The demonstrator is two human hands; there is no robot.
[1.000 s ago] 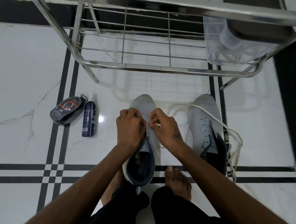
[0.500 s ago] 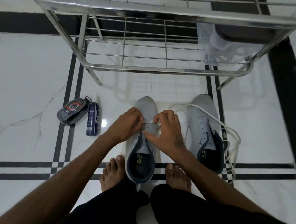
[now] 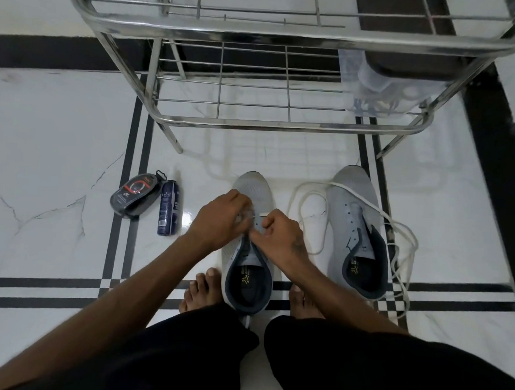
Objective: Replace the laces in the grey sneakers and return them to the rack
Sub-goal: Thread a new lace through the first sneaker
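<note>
Two grey sneakers stand on the white floor in front of me. The left sneaker (image 3: pixel 255 191) sits between my bare feet, toe pointing away. My left hand (image 3: pixel 219 219) and my right hand (image 3: pixel 281 237) meet over its eyelets, each with fingers curled, pinching a short stretch of white lace (image 3: pixel 261 214) across the tongue. The right sneaker (image 3: pixel 350 217) stands unlaced to the right, and a long loose white lace (image 3: pixel 400 232) lies over and around it. The steel shoe rack (image 3: pixel 284 124) stands just beyond the shoes.
A shoe-polish sponge case (image 3: pixel 135 197) and a dark blue spray can (image 3: pixel 168 208) lie on the floor to the left. A clear plastic bag (image 3: pixel 384 94) with dark contents sits on the rack's lower shelf at the right. Black tile lines cross the floor.
The view has shifted, showing more of the rack's top. My hands stay at the left sneaker's eyelets, working the lace a little lower on the tongue. My left foot has come into view.
</note>
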